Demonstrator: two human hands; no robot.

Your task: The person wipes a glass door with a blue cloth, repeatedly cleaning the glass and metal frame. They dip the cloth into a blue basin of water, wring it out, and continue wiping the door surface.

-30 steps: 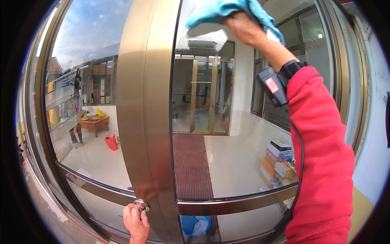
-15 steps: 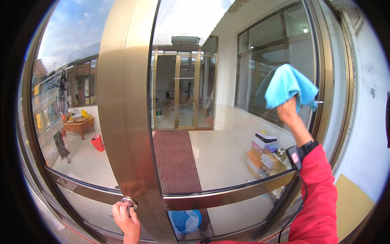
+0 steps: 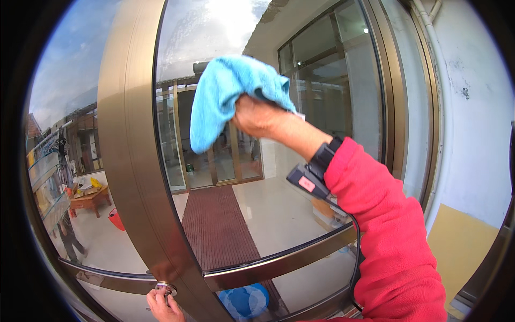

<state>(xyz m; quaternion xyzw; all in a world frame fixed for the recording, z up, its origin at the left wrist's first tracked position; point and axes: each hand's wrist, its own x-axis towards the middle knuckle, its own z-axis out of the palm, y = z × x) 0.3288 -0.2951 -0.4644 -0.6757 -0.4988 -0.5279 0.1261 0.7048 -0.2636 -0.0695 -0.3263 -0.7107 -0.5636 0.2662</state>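
Note:
My right hand (image 3: 253, 115) is closed on a light blue cloth (image 3: 222, 83), which is held at the upper glass pane (image 3: 209, 32) of a bronze-coloured metal door. The cloth drapes over my fingers and hides most of them. Low on the broad door upright (image 3: 134, 161) is a round metal door handle (image 3: 167, 288). My left hand (image 3: 163, 307) has its fingers curled around that handle, near the lower edge of the view.
A metal crossbar (image 3: 289, 260) runs below the pane. Through or in the glass show a dark red ribbed mat (image 3: 217, 228), a blue basin (image 3: 244, 300), boxes (image 3: 327, 212) and a small wooden table (image 3: 90, 202). A white wall (image 3: 472, 145) with a pipe (image 3: 442, 96) stands at right.
My right hand has swept the blue cloth left across the pane, from its right side toward the upright. My left hand stays on the door handle. The view has shifted slightly.

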